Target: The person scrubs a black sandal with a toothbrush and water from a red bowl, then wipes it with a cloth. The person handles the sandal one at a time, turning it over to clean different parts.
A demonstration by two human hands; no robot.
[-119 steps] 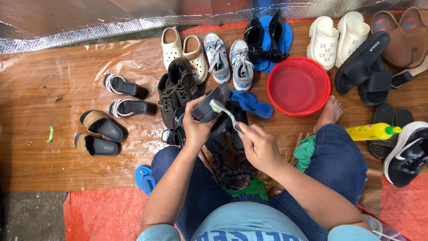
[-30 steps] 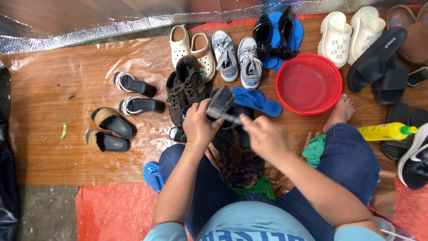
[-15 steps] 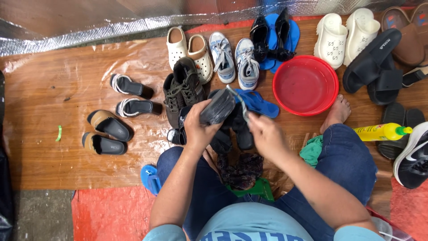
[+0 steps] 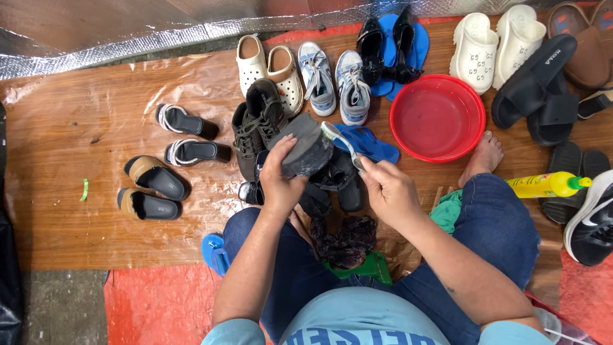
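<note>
Dark rubber sole (image 4: 306, 150) faces up in my left hand (image 4: 281, 182), whose fingers wrap the black shoe from below, raised over the shoes on the plastic-covered floor (image 4: 76, 134). My right hand (image 4: 386, 188) pinches a toothbrush (image 4: 341, 142), its head just beside the sole's edge. I judge scrubbing to be the step in hand; the next stroke calls for firm bristle contact along the sole. Red basin (image 4: 476, 124): nothing solid inside, and whether it holds water I cannot tell. Yellow bottle (image 4: 543, 185) lies capped, on its side.
</note>
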